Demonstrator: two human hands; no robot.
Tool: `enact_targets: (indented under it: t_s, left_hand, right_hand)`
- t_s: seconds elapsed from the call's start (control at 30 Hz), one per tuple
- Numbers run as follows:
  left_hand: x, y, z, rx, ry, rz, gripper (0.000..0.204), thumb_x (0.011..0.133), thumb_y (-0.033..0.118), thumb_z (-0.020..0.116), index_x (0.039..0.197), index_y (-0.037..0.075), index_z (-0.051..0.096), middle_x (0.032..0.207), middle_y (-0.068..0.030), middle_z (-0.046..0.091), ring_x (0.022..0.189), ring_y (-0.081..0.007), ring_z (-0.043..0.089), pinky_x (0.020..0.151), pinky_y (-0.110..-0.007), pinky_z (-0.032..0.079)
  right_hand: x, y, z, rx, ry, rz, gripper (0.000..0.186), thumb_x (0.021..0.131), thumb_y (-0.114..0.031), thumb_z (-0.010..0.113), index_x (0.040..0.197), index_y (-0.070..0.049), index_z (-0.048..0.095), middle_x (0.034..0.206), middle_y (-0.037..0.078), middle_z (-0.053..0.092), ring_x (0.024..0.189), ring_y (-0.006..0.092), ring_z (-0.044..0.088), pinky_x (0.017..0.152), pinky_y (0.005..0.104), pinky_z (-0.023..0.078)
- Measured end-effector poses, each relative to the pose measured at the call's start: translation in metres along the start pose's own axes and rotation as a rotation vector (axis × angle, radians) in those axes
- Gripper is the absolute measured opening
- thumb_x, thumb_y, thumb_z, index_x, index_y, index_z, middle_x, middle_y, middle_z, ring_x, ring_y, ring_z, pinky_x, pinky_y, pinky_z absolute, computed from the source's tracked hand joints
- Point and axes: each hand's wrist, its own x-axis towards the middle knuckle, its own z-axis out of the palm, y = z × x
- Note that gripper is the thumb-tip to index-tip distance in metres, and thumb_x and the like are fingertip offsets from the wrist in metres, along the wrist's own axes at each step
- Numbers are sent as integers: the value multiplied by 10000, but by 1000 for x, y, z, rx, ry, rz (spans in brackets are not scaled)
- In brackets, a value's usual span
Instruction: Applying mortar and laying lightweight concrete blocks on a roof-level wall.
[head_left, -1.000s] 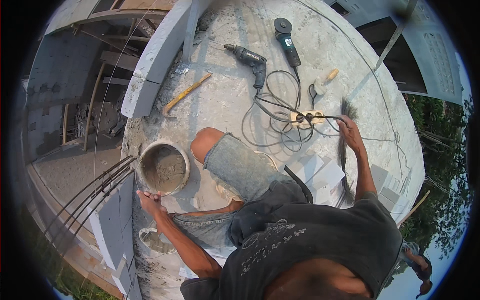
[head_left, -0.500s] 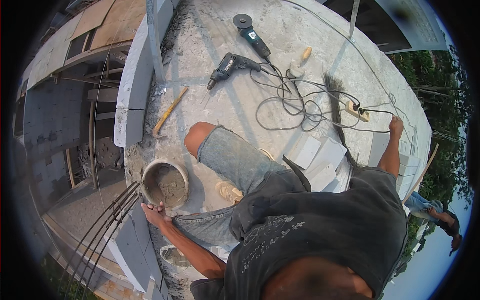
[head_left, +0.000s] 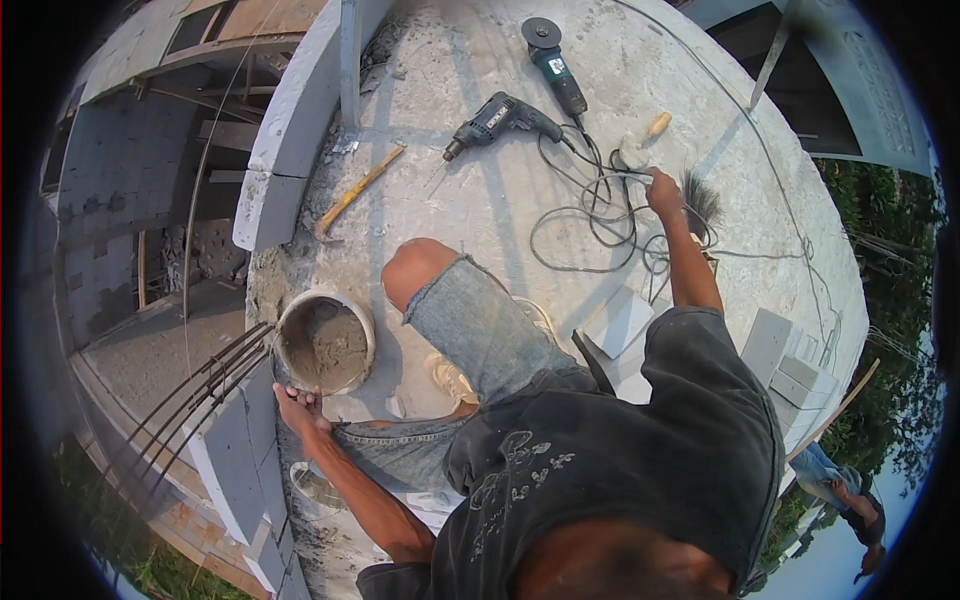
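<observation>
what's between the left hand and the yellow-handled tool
In the head view, a round bucket of grey mix stands between the left hand and the yellow-handled tool, with rough slab beyond it, nearer the tool.

Over to the right, toward the far side, I see the cables (head_left: 633,176), dark and grey, lying in slack, uneven loops that cross over one another; one greyish stretch at the right of the tangle is held in a closed grip. Off to the left and nearer me sits the bucket (head_left: 367,337), round, upright and pale-rimmed, its inside wall smeared, partly filled with rough, grey-brown mortar (head_left: 340,350).
</observation>
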Motion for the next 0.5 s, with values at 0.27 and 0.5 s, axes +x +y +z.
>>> enact_targets:
  t_s: [0.27,0.5]
  left_hand:
    - [-2,-2,16,190,62,13,366,962,446,428,749,153,483,582,36,420,544,-115,467,585,-332,439]
    - [2,-61,2,322,218,238,552,976,408,412,1334,-10,450,1140,-226,605,1077,-326,576,913,-415,433]
  right_hand:
    - [-31,-247,-23,600,-196,-637,332,920,-169,585,1240,-82,584,1062,140,673,918,232,656,805,343,506]
    - [-162,-449,-87,794,-574,-1291,318,946,-167,572,1251,-75,584,1091,123,666,970,213,649,851,345,502]
